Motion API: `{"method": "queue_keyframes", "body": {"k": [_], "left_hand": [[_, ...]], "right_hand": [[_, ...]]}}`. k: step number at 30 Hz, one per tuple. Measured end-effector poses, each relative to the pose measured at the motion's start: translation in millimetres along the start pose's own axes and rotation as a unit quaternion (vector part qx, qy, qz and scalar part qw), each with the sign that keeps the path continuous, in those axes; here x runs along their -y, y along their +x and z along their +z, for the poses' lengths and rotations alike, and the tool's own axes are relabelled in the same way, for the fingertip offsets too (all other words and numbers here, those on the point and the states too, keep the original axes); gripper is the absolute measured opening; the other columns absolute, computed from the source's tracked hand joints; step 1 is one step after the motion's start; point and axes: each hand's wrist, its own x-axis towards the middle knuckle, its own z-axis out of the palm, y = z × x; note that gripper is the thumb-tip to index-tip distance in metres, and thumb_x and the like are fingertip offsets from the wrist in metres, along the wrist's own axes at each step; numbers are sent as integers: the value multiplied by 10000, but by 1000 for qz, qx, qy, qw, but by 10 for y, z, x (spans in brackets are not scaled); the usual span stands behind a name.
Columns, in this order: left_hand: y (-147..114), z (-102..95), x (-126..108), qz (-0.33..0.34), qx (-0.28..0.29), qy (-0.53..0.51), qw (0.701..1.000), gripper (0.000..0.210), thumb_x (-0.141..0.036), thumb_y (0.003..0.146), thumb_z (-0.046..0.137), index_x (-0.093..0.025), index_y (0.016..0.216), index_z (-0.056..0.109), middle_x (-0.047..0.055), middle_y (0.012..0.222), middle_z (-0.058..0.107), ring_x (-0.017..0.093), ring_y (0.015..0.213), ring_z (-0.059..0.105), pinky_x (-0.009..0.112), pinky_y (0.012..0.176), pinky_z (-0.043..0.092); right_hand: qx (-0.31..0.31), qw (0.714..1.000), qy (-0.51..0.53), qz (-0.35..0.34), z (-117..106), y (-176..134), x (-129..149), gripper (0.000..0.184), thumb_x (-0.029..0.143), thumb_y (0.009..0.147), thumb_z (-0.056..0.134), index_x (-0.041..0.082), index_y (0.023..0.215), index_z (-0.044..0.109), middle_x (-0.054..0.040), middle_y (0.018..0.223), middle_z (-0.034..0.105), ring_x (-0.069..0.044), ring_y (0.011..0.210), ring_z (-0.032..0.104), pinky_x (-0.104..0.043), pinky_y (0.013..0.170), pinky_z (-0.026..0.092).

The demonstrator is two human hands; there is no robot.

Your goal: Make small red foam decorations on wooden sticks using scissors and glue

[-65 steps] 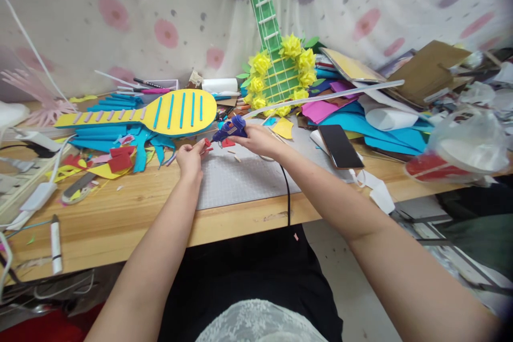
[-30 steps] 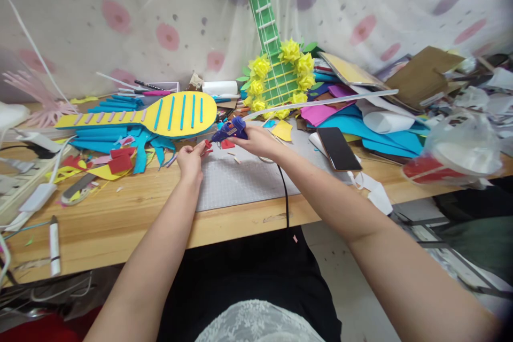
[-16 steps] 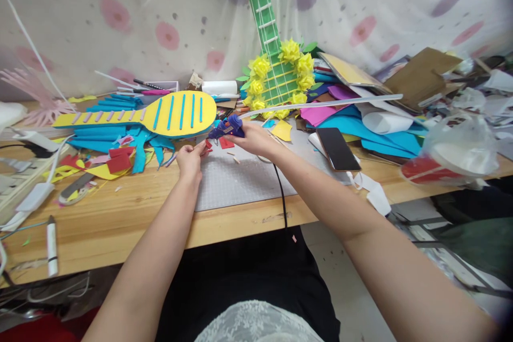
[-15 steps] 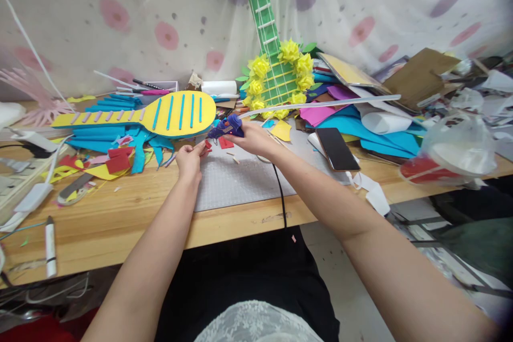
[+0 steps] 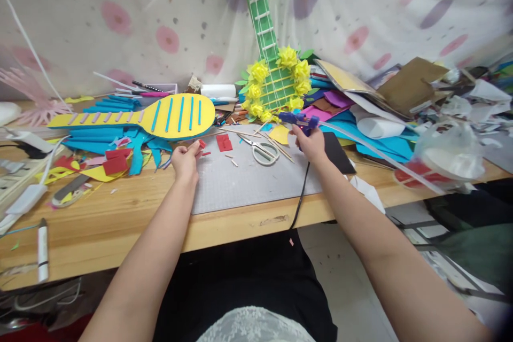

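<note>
My left hand pinches a small red paper piece above the left edge of the grey cutting mat. In my right hand is a blue glue gun, its nozzle pointing left and a long clear glue stick trailing out behind it. Between the hands, a red paper scrap and white-handled scissors lie on the mat. Behind my left hand rests a yellow guitar-shaped cutout with blue strips. A green paper guitar with yellow flowers leans at the back.
A black phone lies just right of the glue gun. Coloured paper scraps cover the left side. Blue sheets and cardboard pile up at right, near a bagged tub. The gun's black cord hangs over the table edge.
My right hand has swung right with the glue gun, away from my left hand, uncovering the scissors. My left hand still holds the red piece in nearly the same place.
</note>
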Motion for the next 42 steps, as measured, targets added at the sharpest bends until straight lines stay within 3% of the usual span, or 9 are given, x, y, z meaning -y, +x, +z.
{"method": "queue_keyframes", "body": {"k": [5,13,20,21,23,27,31,36,42], "left_hand": [[22,1,-10,5,3,-21,1000,361,-71,633,626,-192,634,285,-33,565,605,99,551,622,215,580,501],[-9,9,44,-12,114,-56,992,402,-123,583,693,-181,616,296,16,699,668,128,652,657,233,644,497],[-30,33,48,-21,109,-35,993,391,-156,574,707,-187,632,323,6,666,654,147,661,659,259,633,511],[-37,39,44,-19,110,-35,993,387,-161,575,707,-188,636,326,3,658,649,148,668,660,260,636,512],[-49,51,41,-15,116,-36,992,387,-166,571,708,-189,640,328,0,652,644,150,678,661,260,641,514],[-79,62,45,-13,129,-42,991,388,-155,551,712,-186,643,336,4,664,652,152,673,660,262,638,515],[-107,45,19,-24,117,-37,992,374,-141,558,705,-182,628,339,2,661,654,133,640,649,251,632,511],[-86,13,-11,-30,84,-45,995,374,-102,573,687,-182,613,324,5,669,651,109,615,636,195,577,479],[-29,7,70,13,29,-24,999,375,-99,587,674,-196,648,317,-6,661,644,131,643,647,222,597,490]], "right_hand": [[-10,993,-101,53,22,41,-379,470,547,719,502,120,860,638,-91,655,636,-213,667,596,-326,678,435],[4,990,-135,40,189,-14,-325,483,499,729,520,115,1017,575,-170,971,629,-253,892,579,-354,788,405],[-152,975,-158,43,133,-310,-228,360,491,676,590,160,771,487,-90,818,560,-212,824,509,-351,792,380],[-140,979,-141,38,158,-382,-182,324,488,707,556,178,732,464,-50,746,539,-183,741,499,-330,736,387],[-43,996,-84,3,244,-523,-35,305,464,765,483,201,632,406,17,597,459,-129,583,438,-284,632,374],[112,988,31,-97,571,-702,434,237,392,735,531,198,656,420,40,599,473,-104,577,456,-255,610,379],[236,946,218,-34,1076,-753,882,295,273,660,607,208,878,419,31,756,572,-103,668,567,-273,677,459],[247,920,305,15,1579,-768,1134,465,153,585,655,223,945,368,42,802,546,-97,707,588,-286,731,499],[224,914,338,28,1782,-871,1026,439,148,616,643,228,955,374,54,770,542,-95,690,592,-291,732,508]]}}
